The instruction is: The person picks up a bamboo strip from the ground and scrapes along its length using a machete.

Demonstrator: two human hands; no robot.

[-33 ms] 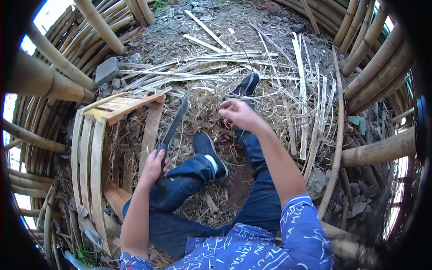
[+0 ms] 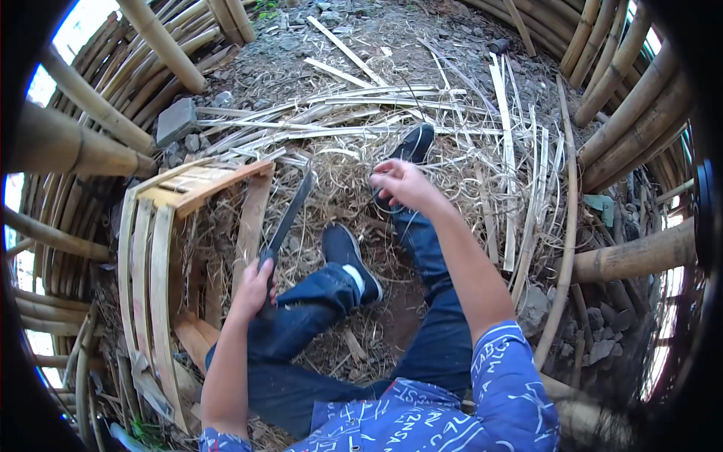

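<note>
Left hand (image 2: 254,285): yours, at 8 o'clock, wrapped around the long knife (image 2: 288,218), blade pointing to 12.
Right hand (image 2: 398,183): curled, pinching thin bamboo strips (image 2: 422,128) beside your dark shoe (image 2: 413,147).
Bamboo frame (image 2: 162,226): 9 o'clock.

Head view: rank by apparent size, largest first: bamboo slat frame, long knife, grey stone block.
1. Bamboo slat frame, by far the largest.
2. Long knife, held in the left hand.
3. Grey stone block, smallest, though it lies farther from the camera, so its look may understate it.
</note>
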